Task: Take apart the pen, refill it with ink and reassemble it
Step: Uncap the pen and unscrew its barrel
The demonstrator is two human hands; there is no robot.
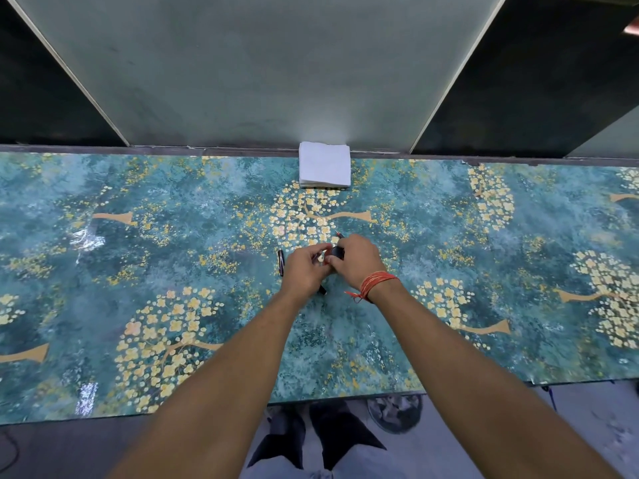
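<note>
Hands: two, meeting over one dark ink bottle (pixel 337 252).

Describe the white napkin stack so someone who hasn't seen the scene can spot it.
Start at the long table with the teal cover printed with yellow blossoms. Follow its far edge to the middle, where it meets the pale wall panel. The napkin stack sits there, a square white folded pile, the only plain white thing on the patterned cover.
</note>
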